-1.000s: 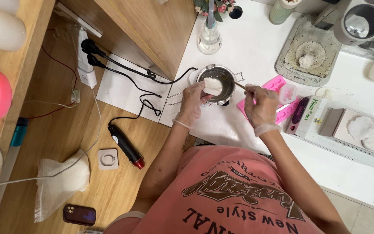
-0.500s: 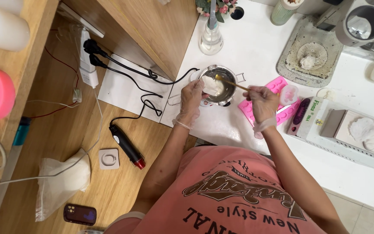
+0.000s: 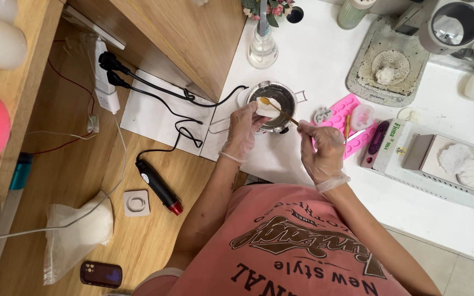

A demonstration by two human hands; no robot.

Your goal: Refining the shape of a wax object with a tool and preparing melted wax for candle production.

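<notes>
My left hand point(image 3: 242, 130), in a clear glove, holds a white lump point(image 3: 267, 107) over the small steel pot point(image 3: 278, 95) on the white counter. My right hand point(image 3: 319, 147), also gloved, grips a thin gold spoon point(image 3: 278, 109) whose tip rests on the white lump. The pot stands on a small burner with a black cord running left from it.
A pink silicone mould point(image 3: 348, 121) lies right of the pot, a white scale box point(image 3: 412, 159) with white shapes beyond it. A glass vase point(image 3: 263, 49) stands behind the pot. On the wooden bench lie a black heat tool point(image 3: 159, 185), a plastic bag point(image 3: 75, 233) and a phone point(image 3: 101, 273).
My right hand has moved left and nearer to me, and the spoon's tip now rests on the white lump. My left hand has stayed at the pot.
</notes>
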